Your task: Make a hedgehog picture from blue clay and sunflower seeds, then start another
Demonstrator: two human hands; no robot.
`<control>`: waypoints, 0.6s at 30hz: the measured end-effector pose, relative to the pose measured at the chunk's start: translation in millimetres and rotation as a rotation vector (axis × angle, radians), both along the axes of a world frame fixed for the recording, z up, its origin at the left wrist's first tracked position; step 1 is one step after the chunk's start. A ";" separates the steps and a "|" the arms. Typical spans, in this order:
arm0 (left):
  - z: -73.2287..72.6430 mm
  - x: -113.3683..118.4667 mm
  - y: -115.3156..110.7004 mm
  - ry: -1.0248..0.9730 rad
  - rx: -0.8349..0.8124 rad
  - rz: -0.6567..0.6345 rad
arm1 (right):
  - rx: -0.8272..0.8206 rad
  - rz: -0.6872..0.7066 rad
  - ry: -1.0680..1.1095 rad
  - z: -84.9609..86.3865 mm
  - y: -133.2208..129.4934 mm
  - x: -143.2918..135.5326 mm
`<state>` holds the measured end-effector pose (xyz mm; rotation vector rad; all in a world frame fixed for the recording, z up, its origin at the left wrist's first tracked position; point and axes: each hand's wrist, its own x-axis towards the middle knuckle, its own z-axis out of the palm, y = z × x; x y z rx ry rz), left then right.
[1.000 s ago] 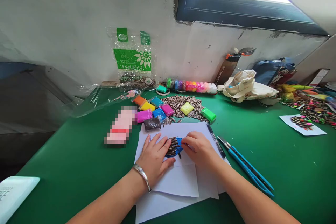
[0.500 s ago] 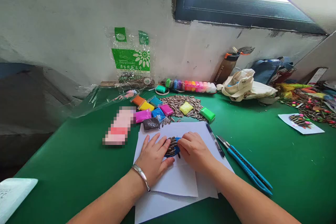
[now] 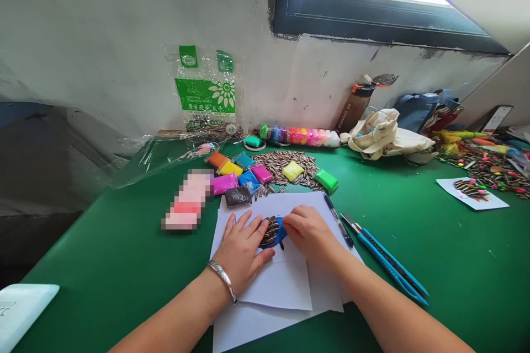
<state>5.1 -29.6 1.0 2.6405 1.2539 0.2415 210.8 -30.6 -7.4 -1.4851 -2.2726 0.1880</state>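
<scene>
White paper sheets lie stacked on the green table. On them is a flat blue clay shape with striped sunflower seeds set close together on its left part. My left hand lies spread on the paper, its fingertips at the seeds' left edge. At the right edge of the blue clay, my right hand has its fingers pinched together; what they hold, if anything, is hidden. One dark seed rests at the clay's lower edge.
Behind the paper are wrapped clay packs and a seed pile. A pen and a blue-handled cutter lie on the right. Farther right is a card with seeds; a bottle stands by the wall.
My right hand has shifted slightly up, and more of the blue clay shows beside its fingers. My left hand stays in place. The view has moved a little.
</scene>
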 end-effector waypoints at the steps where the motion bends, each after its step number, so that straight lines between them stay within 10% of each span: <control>1: -0.1 -0.5 -0.1 -0.006 0.001 0.000 | 0.009 -0.026 0.019 1.4 2.7 3.7; 9: -2.0 -3.0 -0.5 -0.032 -0.004 0.004 | 0.037 -0.049 -0.193 19.1 52.7 12.0; 18: -2.7 -2.5 -0.4 -0.023 -0.009 0.007 | 0.068 -0.005 -0.312 -3.2 86.7 -1.8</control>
